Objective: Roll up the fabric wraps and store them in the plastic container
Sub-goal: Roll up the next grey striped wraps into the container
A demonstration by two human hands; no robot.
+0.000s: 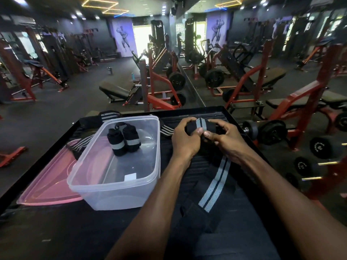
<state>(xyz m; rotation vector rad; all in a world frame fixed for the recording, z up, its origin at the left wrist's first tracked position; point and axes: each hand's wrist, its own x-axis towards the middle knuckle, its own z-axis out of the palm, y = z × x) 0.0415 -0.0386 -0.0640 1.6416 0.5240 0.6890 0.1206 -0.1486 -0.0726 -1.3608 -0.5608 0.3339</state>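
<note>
I hold a black fabric wrap with grey stripes (201, 125), partly rolled, over the black table. My left hand (185, 136) and my right hand (226, 140) both grip the roll, thumbs meeting at its front. Its loose tail (216, 182) trails down toward me across the table. The clear plastic container (97, 182) stands left of my hands, open, with two rolled wraps (124, 140) inside. More unrolled striped wraps lie behind the container (109, 116), at its left (80, 146) and just right of it (166, 131).
A pink translucent lid (48, 182) lies under the container's left side. The black table (221, 111) has a raised rim. A dumbbell rack (319, 147) stands close on the right. Benches and weight machines fill the gym floor beyond.
</note>
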